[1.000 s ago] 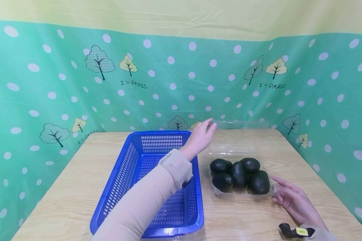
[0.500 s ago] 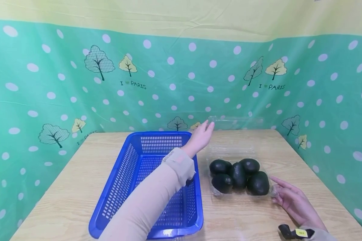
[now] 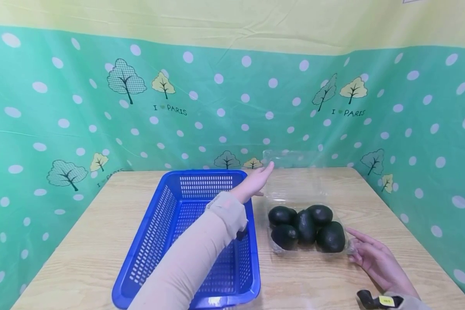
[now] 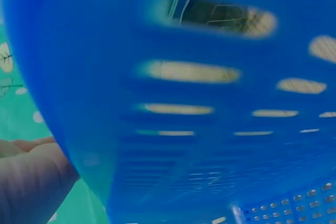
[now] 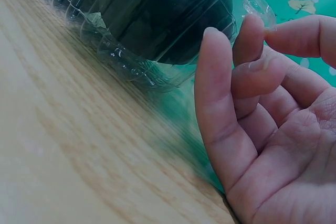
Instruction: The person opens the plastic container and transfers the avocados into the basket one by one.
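Observation:
A clear plastic clamshell container [image 3: 294, 250] stands on the table, holding several dark avocados [image 3: 305, 227]. Its transparent lid [image 3: 294, 174] is swung up and back at the far side. My left hand [image 3: 252, 183] is beside the lid's left edge, fingers fairly straight; whether it touches the plastic I cannot tell. In the left wrist view, the blue basket wall [image 4: 105, 77] covers most of the picture, with part of the left hand [image 4: 37, 177] at the edge. My right hand [image 3: 377, 258] pinches the container's right front corner; the right wrist view shows fingertips [image 5: 249, 30] at the clear rim tab.
A blue perforated basket [image 3: 118, 275] stands left of the container, with my left forearm reaching over it. Behind the wooden table [image 3: 81, 241] hangs a green dotted cloth [image 3: 201, 125], which also runs along both sides.
The lid has tipped further back, away from me. My left hand has lowered slightly and its fingers have come away from the lid's top corner. My right hand has kept its place.

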Available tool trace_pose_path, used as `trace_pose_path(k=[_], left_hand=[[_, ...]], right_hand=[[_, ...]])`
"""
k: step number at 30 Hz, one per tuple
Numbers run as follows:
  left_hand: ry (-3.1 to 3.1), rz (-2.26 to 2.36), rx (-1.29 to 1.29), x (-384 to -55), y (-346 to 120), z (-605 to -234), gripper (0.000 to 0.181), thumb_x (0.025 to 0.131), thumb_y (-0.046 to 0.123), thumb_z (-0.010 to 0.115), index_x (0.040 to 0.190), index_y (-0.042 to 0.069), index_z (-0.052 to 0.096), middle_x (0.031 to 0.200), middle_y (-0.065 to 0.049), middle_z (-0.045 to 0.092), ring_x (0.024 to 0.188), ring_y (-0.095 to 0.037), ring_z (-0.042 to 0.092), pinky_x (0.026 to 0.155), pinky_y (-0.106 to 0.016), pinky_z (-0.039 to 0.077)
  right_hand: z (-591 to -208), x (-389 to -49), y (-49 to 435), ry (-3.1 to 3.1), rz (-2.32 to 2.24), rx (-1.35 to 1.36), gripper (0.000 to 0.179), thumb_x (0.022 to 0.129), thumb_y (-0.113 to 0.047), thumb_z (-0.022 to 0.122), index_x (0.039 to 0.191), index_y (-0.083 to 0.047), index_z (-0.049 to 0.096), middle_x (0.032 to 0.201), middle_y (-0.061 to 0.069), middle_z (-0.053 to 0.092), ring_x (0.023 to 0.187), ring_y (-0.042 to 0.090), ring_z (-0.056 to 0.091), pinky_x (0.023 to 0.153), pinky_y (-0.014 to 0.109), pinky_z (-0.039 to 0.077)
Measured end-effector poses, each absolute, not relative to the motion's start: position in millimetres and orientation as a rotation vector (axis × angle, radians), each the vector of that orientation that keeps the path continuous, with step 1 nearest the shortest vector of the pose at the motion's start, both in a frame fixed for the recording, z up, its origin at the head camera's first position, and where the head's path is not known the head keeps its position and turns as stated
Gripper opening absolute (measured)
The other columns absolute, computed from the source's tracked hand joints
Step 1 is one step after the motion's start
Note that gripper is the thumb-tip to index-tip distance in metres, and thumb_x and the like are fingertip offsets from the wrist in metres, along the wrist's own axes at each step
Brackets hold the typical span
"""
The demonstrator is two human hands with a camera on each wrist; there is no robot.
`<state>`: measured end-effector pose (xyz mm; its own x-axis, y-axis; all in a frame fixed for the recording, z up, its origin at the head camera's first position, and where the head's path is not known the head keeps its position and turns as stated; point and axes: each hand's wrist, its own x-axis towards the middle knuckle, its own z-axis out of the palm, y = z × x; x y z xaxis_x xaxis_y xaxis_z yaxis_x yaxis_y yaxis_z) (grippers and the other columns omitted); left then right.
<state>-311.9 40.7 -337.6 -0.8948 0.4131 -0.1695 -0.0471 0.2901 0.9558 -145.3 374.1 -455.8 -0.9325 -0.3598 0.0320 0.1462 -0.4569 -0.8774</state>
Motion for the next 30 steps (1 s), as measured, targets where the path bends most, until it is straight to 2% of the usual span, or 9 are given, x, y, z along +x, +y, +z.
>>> trace_pose_path(k=[7,12,19,30], left_hand=[[2.038,1.63,0.373,-311.7,38.6,-338.5,0.075,0.103,0.06,0.029,0.157,0.009,0.022,0.165,-0.014,0.017,0.148,-0.044,0.023,0.108,-0.06,0.04],[2.03,1.594,0.389,-310.0,40.0,-337.5,0.074,0.103,0.06,0.029,0.158,0.011,0.02,0.165,-0.014,0.017,0.148,-0.044,0.021,0.109,-0.06,0.039],[2.084,1.536,0.39,-307.4,39.4,-338.0,0.076,0.1,0.065,0.032,0.156,0.014,0.028,0.164,-0.013,0.021,0.143,-0.054,0.026,0.104,-0.055,0.046],[2.153,1.467,0.408,-307.8,42.1,-342.6,0.078,0.099,0.067,0.033,0.154,0.013,0.034,0.161,-0.011,0.03,0.146,-0.039,0.031,0.102,-0.053,0.049]], right_hand=[[-455.0,-143.3,372.8,1.549,-2.406,-0.172,0.051,0.105,0.001,0.03,0.127,-0.026,0.067,0.088,-0.004,0.064,0.073,0.011,0.06,0.076,0.03,0.055],[-455.7,-142.6,372.8,1.54,-2.417,-0.178,0.051,0.105,0.001,0.03,0.128,-0.025,0.067,0.085,-0.004,0.062,0.072,0.012,0.059,0.076,0.031,0.055],[-455.7,-143.0,373.1,1.486,-2.422,-0.23,0.052,0.105,0.001,0.028,0.131,-0.024,0.065,0.086,-0.003,0.063,0.074,0.012,0.059,0.078,0.03,0.055],[-455.8,-142.9,373.3,1.493,-2.424,-0.209,0.049,0.106,-0.001,0.03,0.129,-0.024,0.066,0.084,-0.004,0.062,0.074,0.011,0.06,0.076,0.028,0.055]])
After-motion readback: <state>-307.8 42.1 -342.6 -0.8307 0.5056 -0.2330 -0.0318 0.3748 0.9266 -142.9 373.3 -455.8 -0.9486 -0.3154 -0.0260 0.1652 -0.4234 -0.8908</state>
